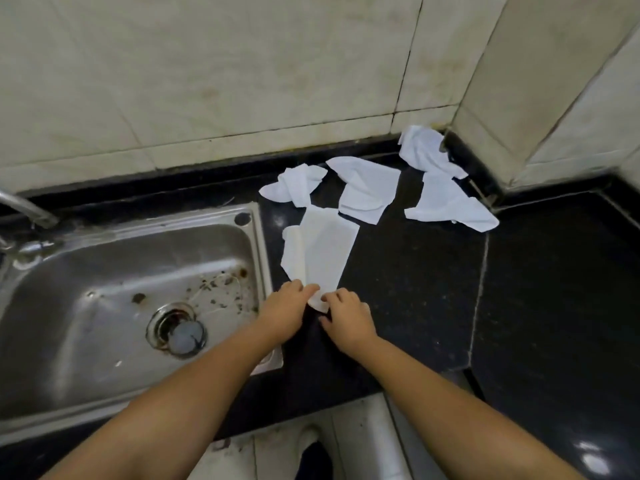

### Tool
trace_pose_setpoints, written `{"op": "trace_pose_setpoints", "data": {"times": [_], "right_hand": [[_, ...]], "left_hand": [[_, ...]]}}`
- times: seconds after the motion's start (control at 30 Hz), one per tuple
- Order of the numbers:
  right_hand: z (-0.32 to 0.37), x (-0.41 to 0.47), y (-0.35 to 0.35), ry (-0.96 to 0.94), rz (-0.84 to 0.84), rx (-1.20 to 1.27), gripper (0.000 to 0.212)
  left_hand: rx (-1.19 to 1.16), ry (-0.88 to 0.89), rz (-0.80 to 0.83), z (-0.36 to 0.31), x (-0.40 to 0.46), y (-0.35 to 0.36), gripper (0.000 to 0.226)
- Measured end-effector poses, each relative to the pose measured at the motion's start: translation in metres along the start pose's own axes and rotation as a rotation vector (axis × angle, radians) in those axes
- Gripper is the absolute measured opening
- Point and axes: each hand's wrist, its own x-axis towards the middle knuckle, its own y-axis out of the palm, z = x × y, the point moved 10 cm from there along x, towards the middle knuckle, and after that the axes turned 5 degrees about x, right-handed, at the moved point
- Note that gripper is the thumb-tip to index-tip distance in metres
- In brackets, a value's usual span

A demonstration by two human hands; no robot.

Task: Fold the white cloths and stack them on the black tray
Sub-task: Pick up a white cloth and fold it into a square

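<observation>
At the left of the frame sits the steel sink [131,271], with a tap [27,209] at its upper left edge. Just right of it, on the black surface [398,271], your left hand [285,311] and right hand [346,318] both pinch the near corner of 1 partly folded white cloth [322,254], fingers closed on its edge. It looks thin, light and limp, so it should crease easily yet slide; take it by the corners and press each fold flat. Further right, toward the upper centre, 4 crumpled cloths [367,188] lie unfolded. No black tray is in view.
</observation>
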Motion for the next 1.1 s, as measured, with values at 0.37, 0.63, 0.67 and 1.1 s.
{"op": "trace_pose_setpoints", "data": {"times": [0.37, 0.63, 0.67, 1.1], "right_hand": [[-0.053, 0.008, -0.069, 0.087, -0.292, 0.507, 0.006], [-0.142, -0.032, -0.224, 0.204, -0.661, 0.681, 0.029], [-0.147, -0.031, -0.237, 0.191, -0.665, 0.700, 0.028], [-0.186, -0.059, -0.314, 0.042, -0.716, 0.920, 0.017]], "left_hand": [[0.188, 0.221, -0.324, -0.018, 0.043, -0.046, 0.019], [-0.397, 0.047, -0.408, -0.042, 0.068, -0.131, 0.024], [-0.514, 0.004, -0.400, -0.045, 0.071, -0.143, 0.023], [-1.072, -0.037, -0.488, -0.101, 0.047, -0.191, 0.009]]}}
